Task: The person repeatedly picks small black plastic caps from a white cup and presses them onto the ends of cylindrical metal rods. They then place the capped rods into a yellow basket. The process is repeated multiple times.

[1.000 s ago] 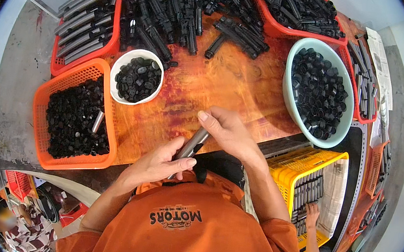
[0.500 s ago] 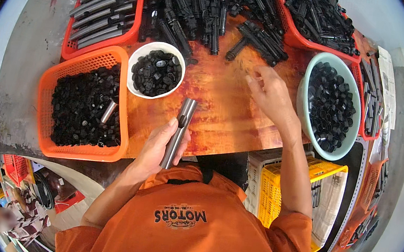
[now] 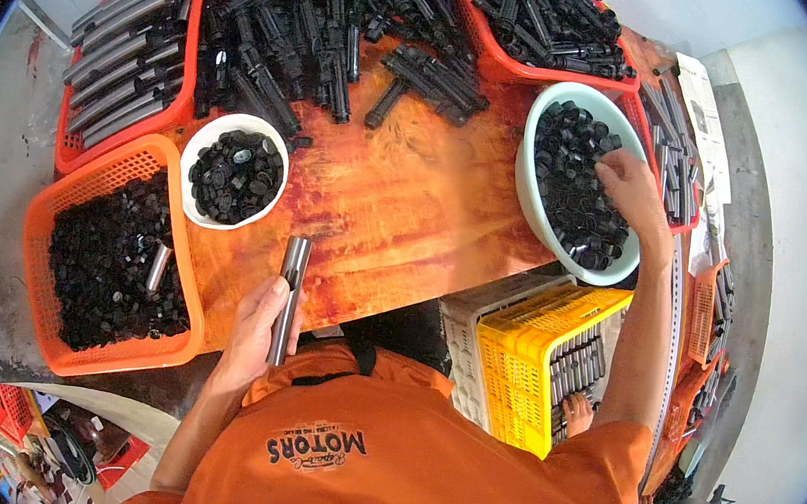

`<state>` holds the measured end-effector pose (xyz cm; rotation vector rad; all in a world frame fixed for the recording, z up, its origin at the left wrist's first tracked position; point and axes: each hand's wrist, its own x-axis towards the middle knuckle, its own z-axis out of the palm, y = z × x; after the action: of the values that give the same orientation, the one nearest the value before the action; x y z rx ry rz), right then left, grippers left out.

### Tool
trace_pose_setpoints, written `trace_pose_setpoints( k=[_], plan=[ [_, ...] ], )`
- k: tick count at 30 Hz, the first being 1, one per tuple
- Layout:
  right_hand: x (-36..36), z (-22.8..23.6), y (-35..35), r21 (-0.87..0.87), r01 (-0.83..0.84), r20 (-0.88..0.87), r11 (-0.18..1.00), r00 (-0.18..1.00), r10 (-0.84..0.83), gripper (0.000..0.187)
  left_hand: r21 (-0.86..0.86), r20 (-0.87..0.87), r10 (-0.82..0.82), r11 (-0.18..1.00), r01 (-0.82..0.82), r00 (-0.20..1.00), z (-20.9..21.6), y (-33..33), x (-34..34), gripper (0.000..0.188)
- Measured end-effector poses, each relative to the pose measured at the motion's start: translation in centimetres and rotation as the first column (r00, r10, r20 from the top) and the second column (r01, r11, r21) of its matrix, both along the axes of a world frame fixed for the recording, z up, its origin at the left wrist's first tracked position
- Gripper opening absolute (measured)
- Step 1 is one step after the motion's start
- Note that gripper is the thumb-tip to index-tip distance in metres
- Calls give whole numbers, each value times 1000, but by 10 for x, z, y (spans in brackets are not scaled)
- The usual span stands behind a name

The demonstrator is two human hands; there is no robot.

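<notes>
My left hand (image 3: 258, 325) is wrapped around a short grey metal tube (image 3: 291, 289), held nearly upright above the table's front edge. The tube has a dark opening in its side. Over at the pale green bowl (image 3: 531, 182), my right hand (image 3: 635, 192) reaches in from the right, its fingers bent and pressed together above the black ring-shaped caps (image 3: 576, 198). Whatever those fingertips hold, if anything, is too small to make out.
Left stand a white bowl (image 3: 193, 141) of black oval pieces, an orange basket (image 3: 192, 292) of small black parts and a red basket (image 3: 192, 55) of metal tubes. Black tubular parts (image 3: 298, 48) heap at the back. A yellow crate (image 3: 508, 386) holds tubes; another hand (image 3: 577, 411) shows there.
My right hand has moved from over the table rightward into the pale green bowl. My left hand still holds the metal tube. The whole view has turned, and another hand now shows at the yellow crate.
</notes>
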<state>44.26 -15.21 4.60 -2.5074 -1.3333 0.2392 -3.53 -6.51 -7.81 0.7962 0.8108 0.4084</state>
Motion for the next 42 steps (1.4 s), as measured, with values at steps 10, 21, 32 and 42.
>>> trace_pose_setpoints(
  k=[10, 21, 32, 42],
  plan=[
    [4, -52, 40, -284, -175, 107, 943, 971, 212, 39, -121, 13, 145, 982, -142, 989, 11, 0, -1, 45],
    [-48, -10, 85, 279, -271, 117, 921, 962, 247, 21, 13, -13, 81, 997, -81, 997, 10, 6, 0, 49],
    [-126, -120, 196, -162, -416, 553, 895, 713, 432, 16, 56, -56, 82, 995, -79, 995, 19, 8, -1, 46],
    [-155, -76, 165, 217, -272, 97, 938, 962, 257, 28, 160, -23, 17, 987, -13, 1000, 18, 2, 6, 29]
  ],
)
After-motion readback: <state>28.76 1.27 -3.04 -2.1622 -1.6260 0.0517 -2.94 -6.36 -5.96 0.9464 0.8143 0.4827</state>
